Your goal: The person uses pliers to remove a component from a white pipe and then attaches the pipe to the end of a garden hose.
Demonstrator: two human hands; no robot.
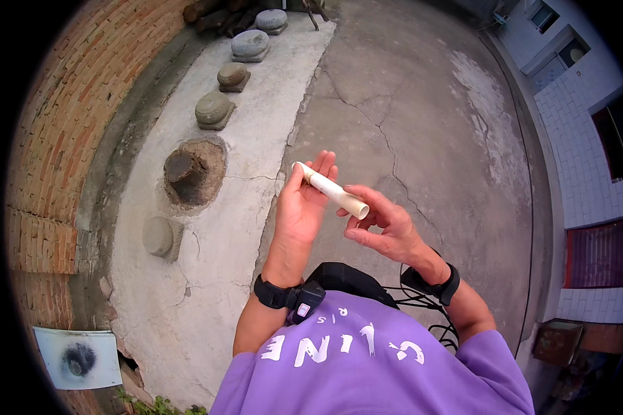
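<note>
Outdoor courtyard, seemingly residential: cracked concrete ground (422,97) spread wide. Left of concrete ground stood brick wall (55,149) and row of round stones (213,108); right of it, white-tiled building (576,131) with windows (612,142).

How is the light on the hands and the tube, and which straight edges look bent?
Head view: soft, diffuse light on the left hand, right hand and white tube, without hard shadows; head view: edges of the brick wall and white wall bow near the image border.

Soft, diffuse daylight, faint shadows, white tube (329,190) bright and fairly sharp, brick wall (52,162) bowed by fisheye distortion, black corners
</note>
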